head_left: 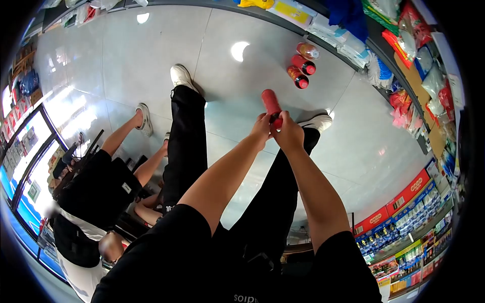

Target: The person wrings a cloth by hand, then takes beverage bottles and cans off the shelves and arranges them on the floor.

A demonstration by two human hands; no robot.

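Note:
Both my hands are closed around the near end of a red bottle in front of me, above the tiled floor. My left hand grips it from the left side. My right hand is closed against the same end from the right, at the dark neck or cap, partly hidden by fingers. The bottle's far end points away from me. Ahead to the right, two red bottles with dark labels, one nearer and one behind it, stand beside a paler amber bottle.
Shelves with bagged goods curve along the right, and boxed goods fill a rack at the lower right. A seated person in black is at my left, near a glass door. My own white shoes rest on the floor.

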